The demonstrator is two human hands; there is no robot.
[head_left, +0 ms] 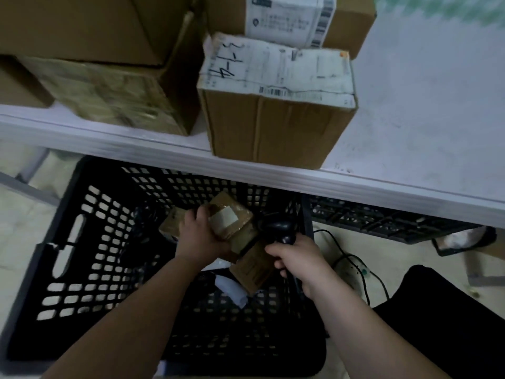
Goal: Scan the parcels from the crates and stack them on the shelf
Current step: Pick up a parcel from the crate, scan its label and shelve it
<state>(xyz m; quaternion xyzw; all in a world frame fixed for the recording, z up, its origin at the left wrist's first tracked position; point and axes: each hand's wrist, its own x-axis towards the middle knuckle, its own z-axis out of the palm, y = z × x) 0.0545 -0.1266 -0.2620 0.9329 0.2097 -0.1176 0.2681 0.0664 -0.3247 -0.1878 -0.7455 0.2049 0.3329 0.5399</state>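
Scanner (274,228) handle inside right hand (299,259)

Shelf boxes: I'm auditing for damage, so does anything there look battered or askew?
The front box has a wrinkled, ragged label with pen scrawl; it stands at the shelf lip. Nothing else stands out.

Left hand (197,236) gripping parcel (232,218) over black crate (90,242), right hand (299,259) around scanner (276,228).

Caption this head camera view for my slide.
Over a black crate, the left hand grips a small parcel while the right hand holds a scanner.
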